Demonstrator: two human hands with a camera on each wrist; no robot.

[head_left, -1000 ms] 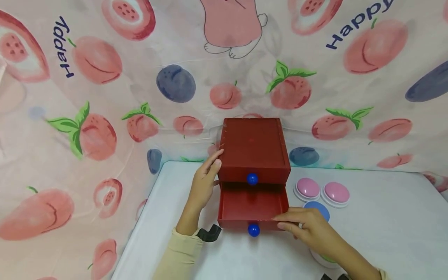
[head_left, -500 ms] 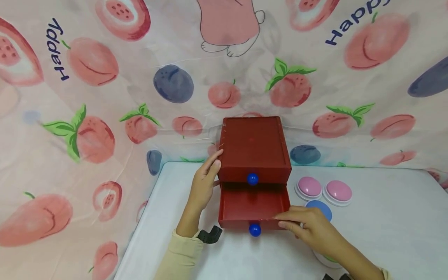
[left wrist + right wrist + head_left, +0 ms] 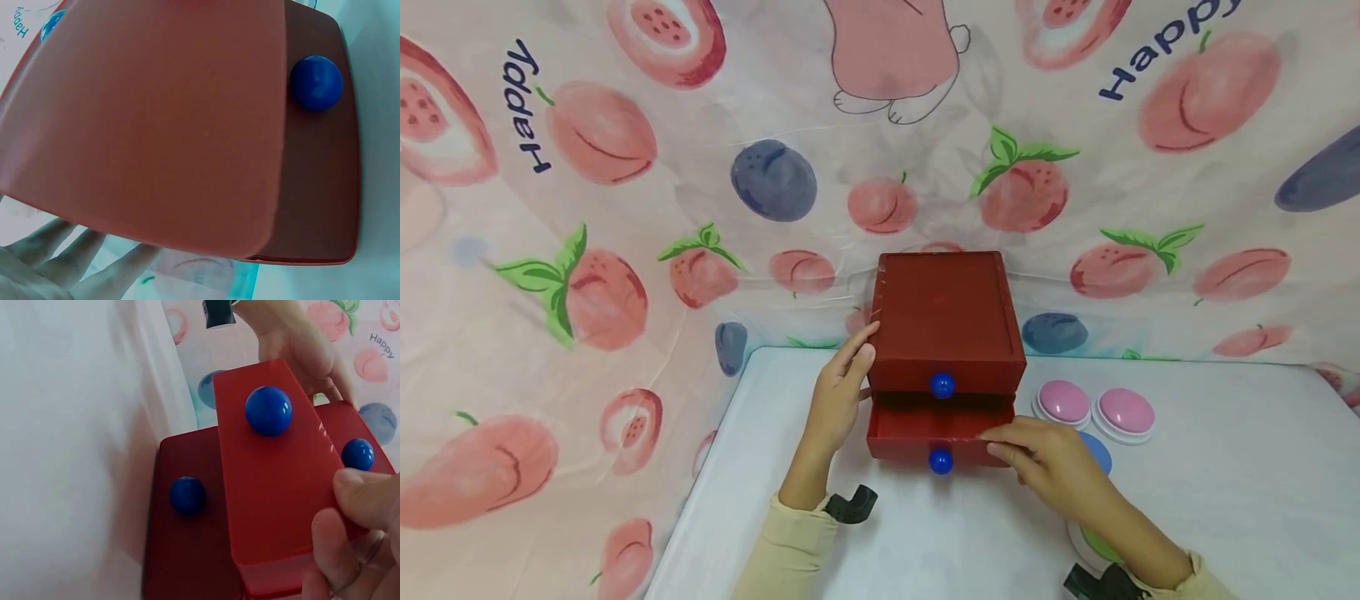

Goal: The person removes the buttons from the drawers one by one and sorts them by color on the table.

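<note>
A red drawer box (image 3: pixel 942 304) stands at the back of the table, with its middle drawer (image 3: pixel 898 452) partly pulled out. Blue round knobs mark the drawer fronts; the right wrist view shows the top knob (image 3: pixel 358 454), the middle knob (image 3: pixel 269 410) and the bottom knob (image 3: pixel 187 495). My left hand (image 3: pixel 837 396) rests along the box's left side with extended fingers. My right hand (image 3: pixel 1051 462) pinches the right end of the middle drawer's front edge between thumb and fingers. What shows of the drawer's inside holds no object.
Two pink push-button domes (image 3: pixel 1063 402) sit right of the box. A blue one (image 3: pixel 1097 452) and a green one (image 3: pixel 1099 546) are partly hidden by my right hand and forearm. A fruit-print cloth (image 3: pixel 805 100) hangs behind the white table (image 3: pixel 940 542).
The middle drawer has slid partway back into the box, and my right hand has gone with it. My left hand stays against the box's side.
</note>
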